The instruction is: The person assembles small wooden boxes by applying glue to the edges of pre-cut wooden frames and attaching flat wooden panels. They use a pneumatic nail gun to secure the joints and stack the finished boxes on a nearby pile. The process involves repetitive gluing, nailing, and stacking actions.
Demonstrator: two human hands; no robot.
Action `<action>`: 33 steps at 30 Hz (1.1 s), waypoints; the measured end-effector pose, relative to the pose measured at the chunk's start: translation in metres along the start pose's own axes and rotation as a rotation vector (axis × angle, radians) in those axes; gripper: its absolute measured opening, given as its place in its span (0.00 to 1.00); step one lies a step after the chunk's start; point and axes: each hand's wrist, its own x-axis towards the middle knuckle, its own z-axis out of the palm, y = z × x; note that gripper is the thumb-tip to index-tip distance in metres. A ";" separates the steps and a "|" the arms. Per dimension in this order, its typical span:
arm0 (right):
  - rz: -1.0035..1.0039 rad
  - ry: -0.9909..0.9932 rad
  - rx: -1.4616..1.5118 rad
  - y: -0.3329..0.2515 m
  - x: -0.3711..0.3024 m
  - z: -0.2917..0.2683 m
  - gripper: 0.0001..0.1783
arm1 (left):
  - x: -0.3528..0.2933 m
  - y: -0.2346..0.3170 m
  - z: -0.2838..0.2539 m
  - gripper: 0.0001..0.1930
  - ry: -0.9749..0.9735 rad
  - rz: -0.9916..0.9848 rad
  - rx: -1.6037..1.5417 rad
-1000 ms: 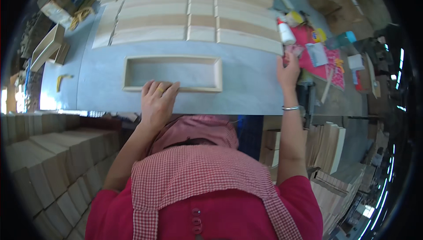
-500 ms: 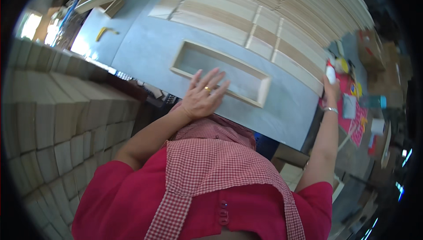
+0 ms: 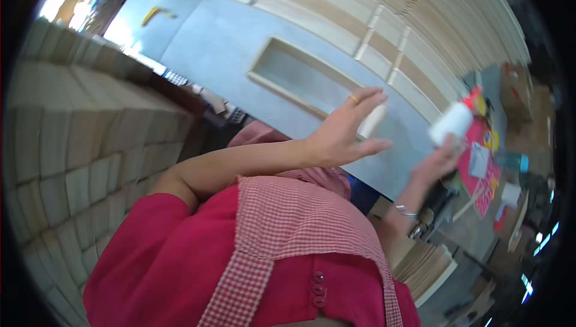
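Note:
A shallow rectangular wooden frame (image 3: 287, 94) lies on the grey-blue tabletop. Over its right end hovers my left hand (image 3: 342, 130), fingers apart and holding nothing; it hides part of the frame. To the right, my right hand (image 3: 437, 162) grips a white squeeze bottle (image 3: 451, 124) with a red nozzle, tilted with the nozzle up and to the right. That hand is somewhat blurred by motion, and the bottle is raised above the table's right side.
Rows of pale wooden strips (image 3: 318, 12) cover the table's far side. Stacked wooden blocks (image 3: 90, 141) rise at the left. A yellow tool (image 3: 157, 15) lies at the far left; a cardboard box (image 3: 517, 90) and a pink patterned sheet (image 3: 474, 150) are at the right.
My right hand has lifted the bottle from the right side and brought it nearer. My left hand has moved right, from the frame's near edge to its right end. The view has shifted.

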 end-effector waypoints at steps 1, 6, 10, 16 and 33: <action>0.101 -0.114 -0.033 -0.014 -0.032 0.003 0.28 | 0.012 0.002 0.012 0.33 -0.018 -0.133 -0.164; -0.025 -0.636 0.053 -0.052 -0.059 0.018 0.25 | 0.047 0.016 0.036 0.31 -0.075 -0.467 -0.652; -0.214 -0.336 -0.558 0.036 0.070 -0.027 0.28 | 0.050 0.019 0.018 0.29 -0.224 -0.582 -0.352; 0.172 -0.645 -1.029 0.220 0.221 -0.188 0.34 | 0.052 0.034 0.023 0.32 -0.441 -0.441 -0.093; -0.077 -0.233 -0.090 -0.011 0.068 -0.016 0.17 | 0.033 0.034 0.030 0.30 -0.396 -0.286 0.141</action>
